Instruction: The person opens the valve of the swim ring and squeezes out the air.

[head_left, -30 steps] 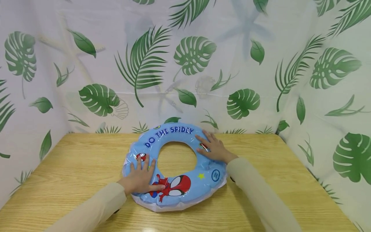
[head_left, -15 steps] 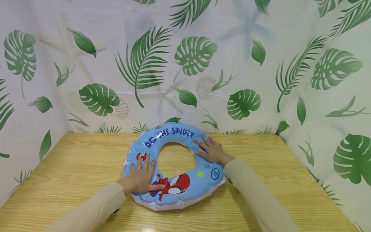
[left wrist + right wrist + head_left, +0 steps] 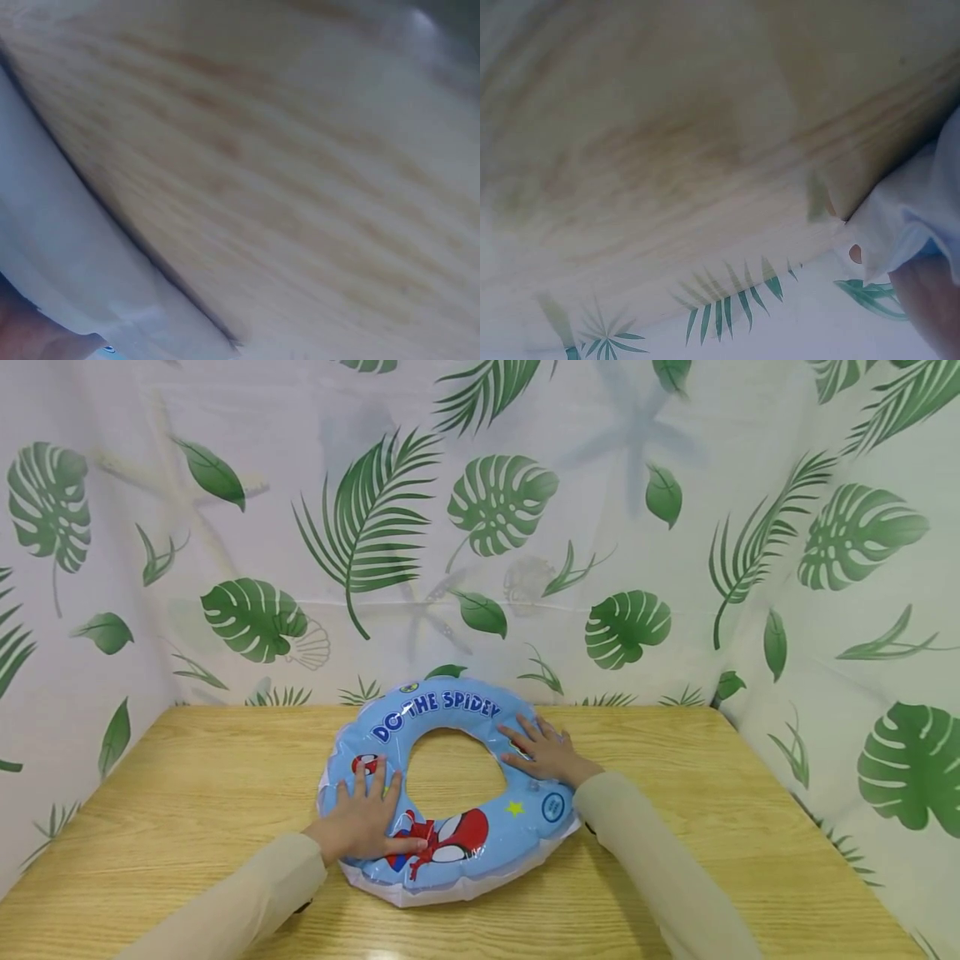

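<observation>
Blue inflatable ring: here it is, our blue inflatable ring [image 3: 498, 827], lying on the wooden table [image 3: 225, 777], with wood grain showing through its hole and a hand on each side.
Left hand: we see the left hand [image 3: 366, 822] on the ring's near left part, fingers spread, palm down, thumb reaching across the red masked figure [image 3: 457, 839].
Right hand: over to the ring's far right, where the right hand [image 3: 549, 753] rests on top, fingers fanned and pointing across towards the lettering side.
Prints: we read "DO THE SPIDEY" [image 3: 435, 714] along the ring's far side; a yellow star [image 3: 514, 808] and a blue oval badge [image 3: 553, 807] sit at its near right.
Sleeves: two pale beige ones, the left sleeve [image 3: 232, 897] coming in from the ring's near left, the right sleeve [image 3: 660, 868] from its near right.
Backdrop: beyond the ring we get white cloth [image 3: 547, 635] printed with green leaves; whether the two touch, we cannot tell.
Wrist views: blurred, mostly table, with a pale edge of the ring.
</observation>
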`<action>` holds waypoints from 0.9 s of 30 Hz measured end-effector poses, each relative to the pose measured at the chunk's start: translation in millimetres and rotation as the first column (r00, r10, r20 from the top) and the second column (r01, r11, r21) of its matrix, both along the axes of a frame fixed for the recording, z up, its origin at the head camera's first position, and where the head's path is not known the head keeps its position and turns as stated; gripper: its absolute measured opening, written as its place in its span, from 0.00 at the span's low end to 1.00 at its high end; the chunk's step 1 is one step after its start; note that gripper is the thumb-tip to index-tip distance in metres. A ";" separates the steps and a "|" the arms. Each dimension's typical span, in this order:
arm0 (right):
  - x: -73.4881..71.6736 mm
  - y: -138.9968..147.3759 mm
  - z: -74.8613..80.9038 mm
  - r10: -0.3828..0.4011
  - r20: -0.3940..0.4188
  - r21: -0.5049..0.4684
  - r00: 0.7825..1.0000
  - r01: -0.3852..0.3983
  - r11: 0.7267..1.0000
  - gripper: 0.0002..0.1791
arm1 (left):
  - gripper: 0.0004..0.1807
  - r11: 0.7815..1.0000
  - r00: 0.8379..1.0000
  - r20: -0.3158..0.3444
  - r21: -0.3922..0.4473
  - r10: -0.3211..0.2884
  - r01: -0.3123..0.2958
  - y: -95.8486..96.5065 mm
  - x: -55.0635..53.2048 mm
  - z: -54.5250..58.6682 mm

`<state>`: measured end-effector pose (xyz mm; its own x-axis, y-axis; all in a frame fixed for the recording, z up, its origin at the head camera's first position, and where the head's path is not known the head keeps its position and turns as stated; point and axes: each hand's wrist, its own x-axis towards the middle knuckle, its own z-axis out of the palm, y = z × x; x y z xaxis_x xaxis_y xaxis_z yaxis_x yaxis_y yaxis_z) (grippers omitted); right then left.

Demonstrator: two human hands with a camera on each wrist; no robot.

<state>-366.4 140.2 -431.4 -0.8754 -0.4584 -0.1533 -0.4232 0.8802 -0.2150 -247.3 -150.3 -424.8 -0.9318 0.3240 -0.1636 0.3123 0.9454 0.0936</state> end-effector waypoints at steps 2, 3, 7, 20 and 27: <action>0.2 -1.0 1.4 -0.005 0.013 0.010 1.000 0.005 1.000 0.34 | 0.61 1.000 1.000 0.000 0.000 -0.001 0.001 -0.1 -0.4 0.0; 0.0 -1.3 1.8 -0.007 0.017 0.017 1.000 0.007 1.000 0.34 | 0.61 1.000 1.000 0.002 0.000 -0.001 0.001 -0.2 -0.6 -0.1; -0.9 -1.8 1.6 -0.014 0.033 0.038 0.999 0.012 0.999 0.34 | 0.61 1.000 1.000 0.006 0.001 -0.007 0.007 -0.7 -1.7 -1.6; -4.1 -2.3 -0.8 -0.013 0.057 0.056 0.998 0.010 0.998 0.35 | 0.61 1.000 1.000 0.013 0.005 -0.012 0.012 0.0 -1.8 -1.0; -3.3 -1.5 -1.9 -0.014 0.064 0.056 0.998 0.010 0.998 0.35 | 0.60 1.000 1.000 0.016 0.004 -0.018 0.018 1.1 -1.5 0.4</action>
<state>-369.7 138.6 -433.3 -0.8683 -0.4370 -0.2346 -0.3995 0.8965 -0.1916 -248.9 -149.2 -424.4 -0.9229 0.3417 -0.1774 0.3279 0.9391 0.1029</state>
